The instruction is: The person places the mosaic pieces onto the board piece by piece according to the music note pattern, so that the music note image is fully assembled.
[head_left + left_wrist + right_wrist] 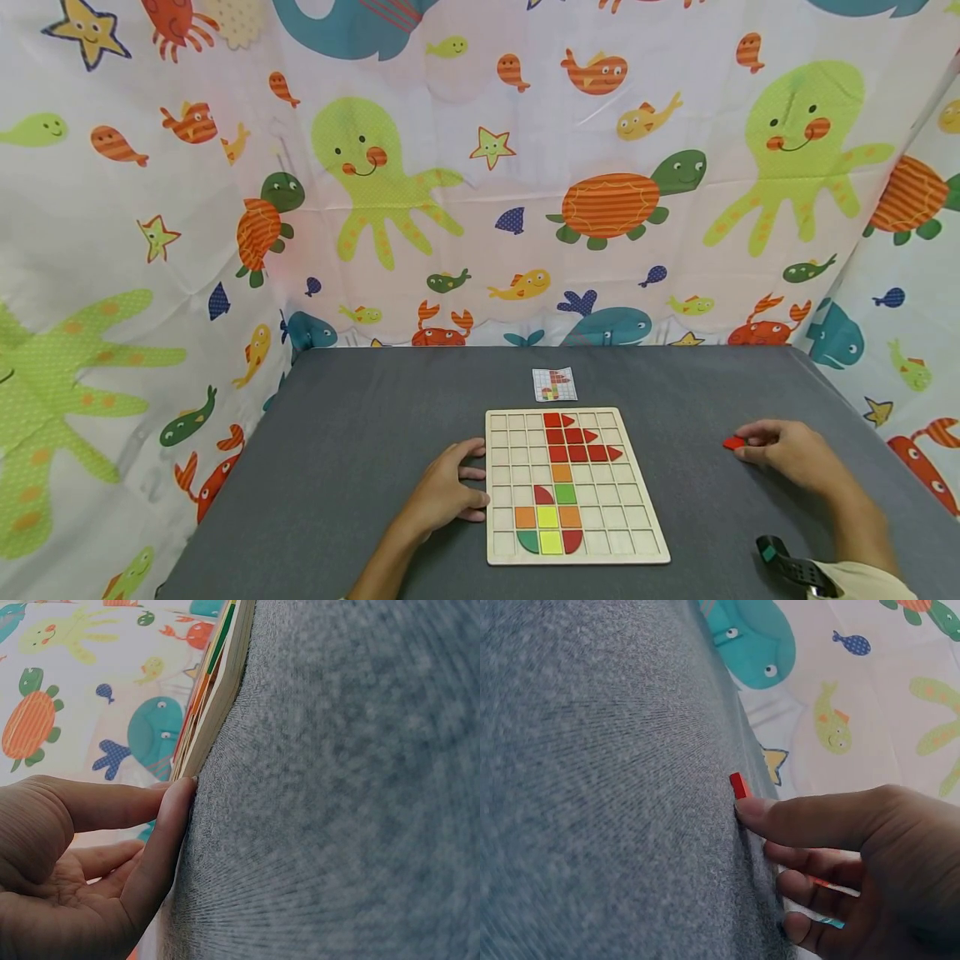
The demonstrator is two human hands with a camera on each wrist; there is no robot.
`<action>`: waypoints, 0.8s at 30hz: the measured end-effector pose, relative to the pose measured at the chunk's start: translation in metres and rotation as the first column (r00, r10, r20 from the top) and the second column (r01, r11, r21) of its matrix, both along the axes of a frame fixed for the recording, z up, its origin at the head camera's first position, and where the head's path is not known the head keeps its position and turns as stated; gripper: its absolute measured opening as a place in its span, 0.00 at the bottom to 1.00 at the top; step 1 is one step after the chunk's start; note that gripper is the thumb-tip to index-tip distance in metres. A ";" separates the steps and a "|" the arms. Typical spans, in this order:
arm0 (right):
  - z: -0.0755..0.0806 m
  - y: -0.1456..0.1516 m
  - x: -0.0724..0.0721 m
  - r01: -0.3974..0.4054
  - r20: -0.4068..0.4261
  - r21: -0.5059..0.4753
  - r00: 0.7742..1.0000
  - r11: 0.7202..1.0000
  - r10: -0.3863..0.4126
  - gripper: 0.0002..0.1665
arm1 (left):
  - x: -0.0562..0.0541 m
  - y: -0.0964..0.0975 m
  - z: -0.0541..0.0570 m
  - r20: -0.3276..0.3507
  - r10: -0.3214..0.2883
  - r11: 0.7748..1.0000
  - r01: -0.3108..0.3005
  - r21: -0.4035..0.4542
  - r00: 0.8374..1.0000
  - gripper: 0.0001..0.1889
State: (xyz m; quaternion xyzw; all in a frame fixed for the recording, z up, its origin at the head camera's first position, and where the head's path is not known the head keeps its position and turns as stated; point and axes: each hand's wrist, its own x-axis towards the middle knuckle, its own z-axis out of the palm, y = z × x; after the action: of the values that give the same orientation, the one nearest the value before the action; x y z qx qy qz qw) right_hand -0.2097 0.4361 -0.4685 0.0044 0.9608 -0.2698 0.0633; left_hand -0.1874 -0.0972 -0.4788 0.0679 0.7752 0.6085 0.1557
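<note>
A wooden grid board lies on the table with flat coloured tiles in several of its squares. Red squares and red pointed tiles fill parts of the upper rows; orange, green, yellow and rounded tiles sit lower down. My left hand rests at the board's left edge, its fingertips touching the rim, as the left wrist view also shows. Off to the right of the board, my right hand pinches a small red tile between thumb and fingers, low over the table. The tile's full shape is partly hidden by the fingers.
A small printed card with a coloured pattern on a grid lies just behind the board. Grey cloth covers the table. A curtain printed with sea animals hangs behind and at both sides. A dark band is on the right wrist.
</note>
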 end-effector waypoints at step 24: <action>0.001 -0.036 -0.006 -0.054 -0.106 0.020 0.993 0.998 0.056 0.22 | 0.000 0.001 0.000 -0.006 0.009 1.000 -0.009 -0.007 1.000 0.45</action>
State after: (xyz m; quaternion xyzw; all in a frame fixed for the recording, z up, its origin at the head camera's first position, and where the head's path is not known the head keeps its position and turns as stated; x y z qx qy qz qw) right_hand -0.2161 0.3999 -0.4680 -0.0359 0.9648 -0.2597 0.0192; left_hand -0.1871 -0.0966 -0.4788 0.0659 0.7782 0.6060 0.1508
